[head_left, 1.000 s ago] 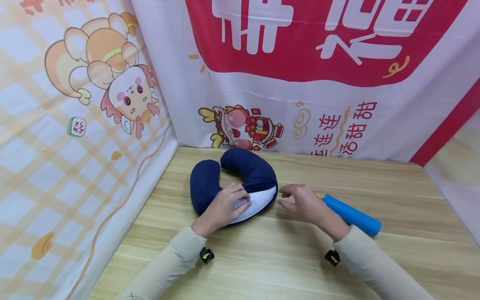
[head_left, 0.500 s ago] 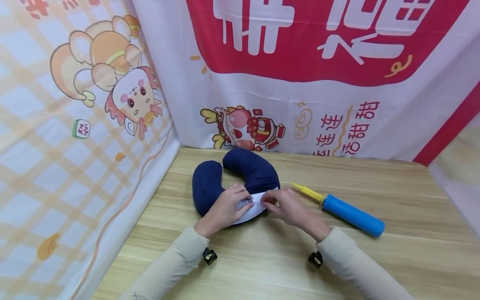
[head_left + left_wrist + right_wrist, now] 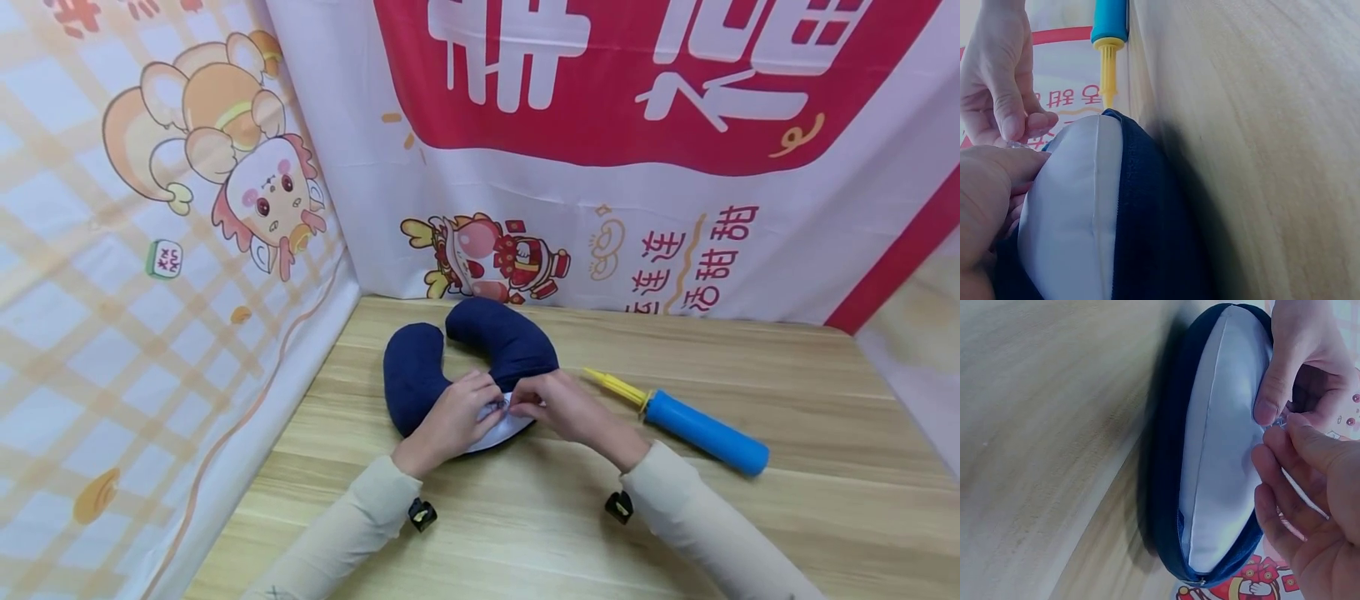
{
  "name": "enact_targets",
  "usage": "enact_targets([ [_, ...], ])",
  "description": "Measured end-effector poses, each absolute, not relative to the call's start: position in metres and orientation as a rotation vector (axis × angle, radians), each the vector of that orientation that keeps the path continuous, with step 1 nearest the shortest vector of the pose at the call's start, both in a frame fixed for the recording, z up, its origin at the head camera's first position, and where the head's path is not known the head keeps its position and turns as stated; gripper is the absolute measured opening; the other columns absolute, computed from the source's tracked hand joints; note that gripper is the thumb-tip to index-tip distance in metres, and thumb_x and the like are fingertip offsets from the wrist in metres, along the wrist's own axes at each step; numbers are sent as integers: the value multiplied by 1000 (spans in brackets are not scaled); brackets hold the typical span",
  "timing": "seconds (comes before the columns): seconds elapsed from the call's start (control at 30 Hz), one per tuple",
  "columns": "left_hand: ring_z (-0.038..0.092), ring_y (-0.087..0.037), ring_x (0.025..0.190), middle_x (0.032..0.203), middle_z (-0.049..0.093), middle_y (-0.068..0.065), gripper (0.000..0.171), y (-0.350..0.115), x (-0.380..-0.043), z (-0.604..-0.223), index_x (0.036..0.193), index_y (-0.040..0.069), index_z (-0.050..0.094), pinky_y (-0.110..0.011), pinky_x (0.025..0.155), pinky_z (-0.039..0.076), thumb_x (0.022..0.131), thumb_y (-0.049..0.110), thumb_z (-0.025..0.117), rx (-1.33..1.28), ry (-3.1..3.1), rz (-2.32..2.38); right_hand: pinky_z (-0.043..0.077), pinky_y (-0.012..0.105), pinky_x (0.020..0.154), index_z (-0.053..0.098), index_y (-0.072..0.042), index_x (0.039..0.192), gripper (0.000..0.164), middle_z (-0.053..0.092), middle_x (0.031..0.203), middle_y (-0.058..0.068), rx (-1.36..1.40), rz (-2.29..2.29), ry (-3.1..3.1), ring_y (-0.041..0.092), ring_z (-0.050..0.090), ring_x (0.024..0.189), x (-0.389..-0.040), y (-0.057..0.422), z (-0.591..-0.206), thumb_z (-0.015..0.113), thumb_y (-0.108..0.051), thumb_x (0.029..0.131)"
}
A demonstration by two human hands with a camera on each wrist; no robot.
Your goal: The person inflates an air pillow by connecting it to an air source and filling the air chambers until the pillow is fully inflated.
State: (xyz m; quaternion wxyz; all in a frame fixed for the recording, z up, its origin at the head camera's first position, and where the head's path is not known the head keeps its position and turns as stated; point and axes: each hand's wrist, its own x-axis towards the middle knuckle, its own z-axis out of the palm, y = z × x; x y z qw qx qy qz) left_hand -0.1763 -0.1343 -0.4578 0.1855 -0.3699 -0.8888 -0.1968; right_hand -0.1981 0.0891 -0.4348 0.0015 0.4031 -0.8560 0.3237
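A navy U-shaped neck pillow (image 3: pixel 412 367) lies on the table, its cover unzipped along the outer curve. Through the opening shows the white inflatable bladder (image 3: pixel 1229 456), which looks full and rounded. My left hand (image 3: pixel 457 412) pinches the base of a small clear plastic air valve (image 3: pixel 1280 420) on the bladder, thumb pressed against the white skin. From the right, my right hand (image 3: pixel 558 407) pinches the top of the same valve between thumb and index finger. The fingertips of both hands nearly meet there and hide most of the valve.
To the right of the pillow lies a blue hand pump (image 3: pixel 705 432) with a yellow nozzle (image 3: pixel 615 383) pointing toward the back left. Printed cloths hang along the back and left edges of the wooden table (image 3: pixel 825 500).
My right hand has come left from beside the pump's nozzle to the valve and now pinches it. The left hand has kept its hold, and the pump's nozzle is now uncovered.
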Motion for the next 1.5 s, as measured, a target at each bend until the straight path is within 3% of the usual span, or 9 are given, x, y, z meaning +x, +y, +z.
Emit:
enact_targets([
  [0.73, 58, -20, 89, 95, 65, -3, 14, -129, -176, -468, 101, 6, 68, -31, 83, 53, 91, 4, 79, -1059, -2414, -298, 49, 18, 63, 75, -11, 80, 14, 72, 76, -4, 998, 979, -2688, 2, 57, 66, -189, 74, -443, 83, -14, 90],
  [1.13, 57, -21, 83, 87, 61, -5, 11, -125, -170, -466, 92, 4, 64, -32, 80, 52, 93, -1, 73, -1020, -2421, -210, 54, 31, 61, 71, -13, 77, 18, 71, 74, -2, 768, 740, -2683, 14, 67, 68, -171, 56, -447, 85, -12, 88],
  [1.5, 59, -21, 84, 85, 63, -6, 8, -123, -168, -466, 91, 2, 65, -35, 84, 55, 96, -2, 70, -968, -2457, -170, 53, 37, 56, 65, -12, 77, 21, 65, 71, 1, 669, 577, -2628, 23, 67, 64, -166, 45, -455, 82, -9, 89],
])
